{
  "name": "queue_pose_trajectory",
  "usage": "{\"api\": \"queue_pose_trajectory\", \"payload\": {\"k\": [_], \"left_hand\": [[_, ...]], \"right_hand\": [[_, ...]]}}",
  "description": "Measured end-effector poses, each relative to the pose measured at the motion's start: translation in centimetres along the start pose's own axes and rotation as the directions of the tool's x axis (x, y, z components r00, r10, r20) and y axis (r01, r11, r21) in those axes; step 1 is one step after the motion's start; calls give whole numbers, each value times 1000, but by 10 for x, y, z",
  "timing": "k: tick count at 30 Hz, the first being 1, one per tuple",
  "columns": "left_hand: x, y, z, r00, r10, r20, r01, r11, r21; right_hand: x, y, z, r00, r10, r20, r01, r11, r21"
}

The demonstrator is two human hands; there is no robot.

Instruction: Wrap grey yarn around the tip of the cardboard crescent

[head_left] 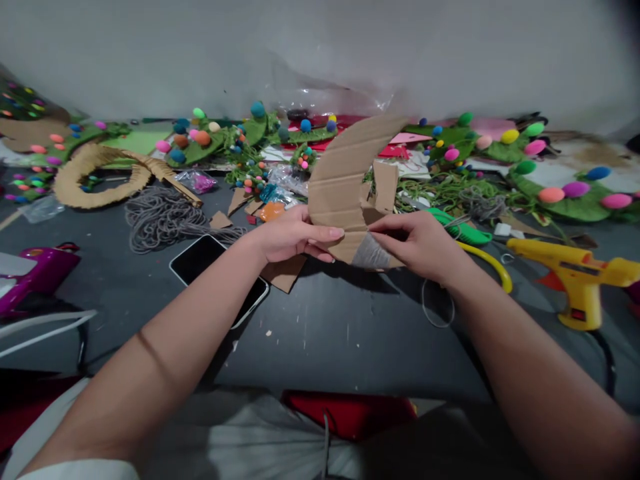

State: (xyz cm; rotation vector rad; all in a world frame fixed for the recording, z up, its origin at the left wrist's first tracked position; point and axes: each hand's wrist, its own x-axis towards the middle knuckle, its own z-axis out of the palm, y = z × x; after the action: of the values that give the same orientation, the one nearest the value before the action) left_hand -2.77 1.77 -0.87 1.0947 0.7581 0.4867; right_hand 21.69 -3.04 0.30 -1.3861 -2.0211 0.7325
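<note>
A crescent-shaped piece of corrugated cardboard (340,173) is held up over the table. My left hand (295,237) grips its lower left edge, thumb on the front face. Grey yarn (371,253) is wrapped around the lower part of the crescent. My right hand (417,243) pinches at the upper edge of this wrapping, its thumb and fingertips together on the grey yarn. A thin loop of yarn (438,324) hangs below the right hand. The far tip of the crescent's lower end is hidden behind the right hand.
A phone (197,260) lies under my left forearm, near a grey yarn heap (157,217). A yellow glue gun (575,273) is at right, a purple tool (37,273) at left. Green scissors handles (465,230), a cardboard ring (73,180) and pom-pom-covered leaves (200,150) lie further back.
</note>
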Motion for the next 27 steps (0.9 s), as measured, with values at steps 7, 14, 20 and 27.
{"api": "queue_pose_trajectory", "payload": {"k": [7, 14, 20, 27], "left_hand": [[3, -4, 4, 1000, -9, 19, 7, 995, 99], [-2, 3, 11, 994, 72, -87, -55, 980, 189], [-6, 10, 30, 967, 134, -219, -96, 980, 176], [14, -13, 31, 920, 216, -327, -188, 975, 115]], "right_hand": [[-2, -6, -6, 999, 37, -21, -37, 999, 3], [-9, -16, -10, 999, 41, -37, -40, 999, 6], [-11, -16, -12, 995, 40, -93, -39, 999, 19], [-11, -19, -3, 987, -58, -150, 35, 988, -150]]}}
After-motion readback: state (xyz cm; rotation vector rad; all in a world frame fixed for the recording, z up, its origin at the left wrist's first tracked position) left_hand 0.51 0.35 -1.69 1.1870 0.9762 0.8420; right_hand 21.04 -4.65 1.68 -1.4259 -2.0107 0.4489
